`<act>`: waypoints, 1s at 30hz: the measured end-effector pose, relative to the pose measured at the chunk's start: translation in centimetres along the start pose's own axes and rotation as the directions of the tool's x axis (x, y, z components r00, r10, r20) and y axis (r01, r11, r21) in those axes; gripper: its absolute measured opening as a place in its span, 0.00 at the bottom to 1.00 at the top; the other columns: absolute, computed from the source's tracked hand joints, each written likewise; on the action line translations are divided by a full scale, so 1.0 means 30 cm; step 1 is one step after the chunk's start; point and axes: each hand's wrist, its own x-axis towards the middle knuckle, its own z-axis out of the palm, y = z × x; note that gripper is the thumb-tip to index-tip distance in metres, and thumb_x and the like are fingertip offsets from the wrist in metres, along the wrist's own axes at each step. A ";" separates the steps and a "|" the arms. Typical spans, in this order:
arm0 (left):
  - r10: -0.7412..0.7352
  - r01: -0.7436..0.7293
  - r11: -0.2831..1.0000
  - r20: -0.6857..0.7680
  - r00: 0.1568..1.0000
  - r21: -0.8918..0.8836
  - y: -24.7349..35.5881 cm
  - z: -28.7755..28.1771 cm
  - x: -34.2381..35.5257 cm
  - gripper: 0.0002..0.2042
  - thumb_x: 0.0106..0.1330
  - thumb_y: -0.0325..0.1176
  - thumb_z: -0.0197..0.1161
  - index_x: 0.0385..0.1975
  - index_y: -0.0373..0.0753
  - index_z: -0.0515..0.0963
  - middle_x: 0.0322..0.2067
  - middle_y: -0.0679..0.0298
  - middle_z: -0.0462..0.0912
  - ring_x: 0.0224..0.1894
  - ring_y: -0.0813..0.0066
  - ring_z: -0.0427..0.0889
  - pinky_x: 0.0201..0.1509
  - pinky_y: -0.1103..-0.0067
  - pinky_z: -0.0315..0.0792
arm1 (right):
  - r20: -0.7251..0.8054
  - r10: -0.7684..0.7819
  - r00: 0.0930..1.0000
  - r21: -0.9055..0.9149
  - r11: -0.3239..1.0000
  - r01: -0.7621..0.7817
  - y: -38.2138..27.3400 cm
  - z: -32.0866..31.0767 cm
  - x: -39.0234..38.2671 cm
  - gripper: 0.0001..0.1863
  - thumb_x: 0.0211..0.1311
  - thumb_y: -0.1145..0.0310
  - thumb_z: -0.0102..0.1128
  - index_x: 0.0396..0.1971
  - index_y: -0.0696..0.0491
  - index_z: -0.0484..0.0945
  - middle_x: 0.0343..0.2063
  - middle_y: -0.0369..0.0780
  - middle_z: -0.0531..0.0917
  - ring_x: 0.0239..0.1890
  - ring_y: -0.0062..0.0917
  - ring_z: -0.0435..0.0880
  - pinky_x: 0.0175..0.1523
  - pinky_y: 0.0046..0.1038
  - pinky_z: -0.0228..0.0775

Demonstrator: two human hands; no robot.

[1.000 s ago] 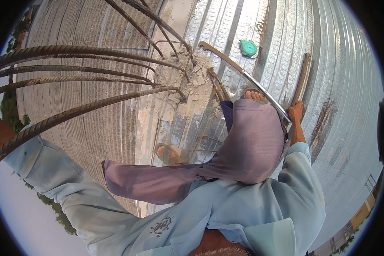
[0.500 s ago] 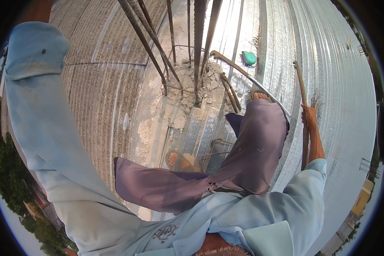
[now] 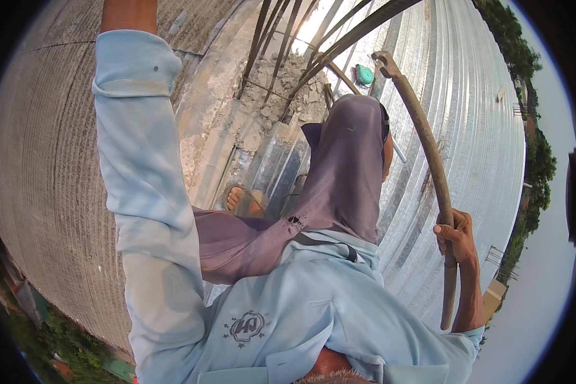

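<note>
My right hand (image 3: 456,237) is closed around a rebar bending bar (image 3: 424,128), a long brown rusty rod with a hooked jaw at its upper end. The bar stands slanted at my right, its jaw near the upright rebars (image 3: 281,45) and its plain end below my fist. My left arm, in a light blue sleeve (image 3: 148,185), stretches up past the top edge. Only the bare wrist (image 3: 129,16) shows there, and the left hand is out of the picture. Several rusty rebars rise from broken concrete (image 3: 262,125) between the two roof surfaces.
A green tape measure (image 3: 364,75) lies on the shiny corrugated metal sheeting (image 3: 473,147). Beyond my raised knee, another long tool (image 3: 342,78) lies partly hidden. Rough grey corrugated roofing (image 3: 45,173) spreads at the left. The roof edge, trees (image 3: 539,160) and sky are at the right.
My right hand has brought the bending bar closer, raising it off to the right. The view has shifted, and the rebars now lean further right in it.
</note>
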 end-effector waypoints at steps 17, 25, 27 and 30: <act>-0.266 0.238 0.962 -0.260 0.928 -0.132 -0.155 -0.339 -0.053 0.17 0.69 0.43 0.55 0.45 0.36 0.81 0.35 0.61 0.85 0.29 0.69 0.81 0.34 0.73 0.76 | 0.648 0.294 0.703 0.121 0.871 -0.476 -0.351 0.790 0.478 0.12 0.72 0.63 0.60 0.31 0.52 0.71 0.19 0.29 0.70 0.14 0.09 0.70 0.13 0.15 0.67; -0.440 0.441 0.896 -0.267 0.858 -0.057 -0.303 -0.368 -0.277 0.17 0.68 0.43 0.57 0.43 0.35 0.81 0.32 0.61 0.85 0.28 0.68 0.82 0.33 0.73 0.76 | 0.679 0.224 0.699 0.309 0.777 -0.548 -0.395 0.948 0.596 0.12 0.75 0.64 0.56 0.34 0.51 0.65 0.18 0.29 0.70 0.15 0.09 0.70 0.14 0.14 0.68; -0.482 0.495 0.869 -0.264 0.835 -0.023 -0.333 -0.356 -0.375 0.17 0.67 0.43 0.57 0.42 0.34 0.81 0.32 0.61 0.86 0.28 0.68 0.82 0.32 0.73 0.76 | 0.694 0.179 0.697 0.365 0.748 -0.555 -0.395 0.967 0.632 0.11 0.75 0.64 0.54 0.33 0.51 0.64 0.17 0.28 0.71 0.14 0.09 0.70 0.14 0.14 0.68; -0.500 0.527 0.849 -0.279 0.820 0.029 -0.327 -0.372 -0.500 0.17 0.67 0.43 0.58 0.42 0.34 0.81 0.31 0.61 0.86 0.28 0.68 0.82 0.32 0.73 0.76 | 0.714 0.160 0.682 0.382 0.727 -0.571 -0.423 1.008 0.659 0.11 0.76 0.65 0.53 0.33 0.50 0.64 0.17 0.28 0.71 0.13 0.09 0.70 0.14 0.15 0.68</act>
